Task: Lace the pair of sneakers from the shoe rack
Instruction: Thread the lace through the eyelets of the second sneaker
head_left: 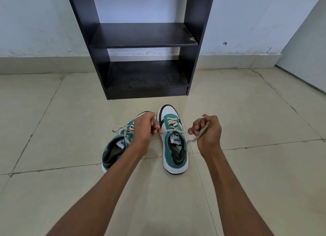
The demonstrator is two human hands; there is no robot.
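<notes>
Uneven pull could slip a lace end (194, 139) from a fist, or slacken the crossing over the right sneaker (173, 138) at frame centre. The left hand (145, 128) and right hand (207, 130) are each clenched around a lace end; the left sneaker (117, 145) just beside already looks tied.

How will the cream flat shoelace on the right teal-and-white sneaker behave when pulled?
The cream flat shoelace is probably floppy: its tail droops below the right hand. It runs straight between both hands, so it likely tensions easily. The left hand also grips it; the teal-and-white sneaker may slide on smooth tile.
</notes>
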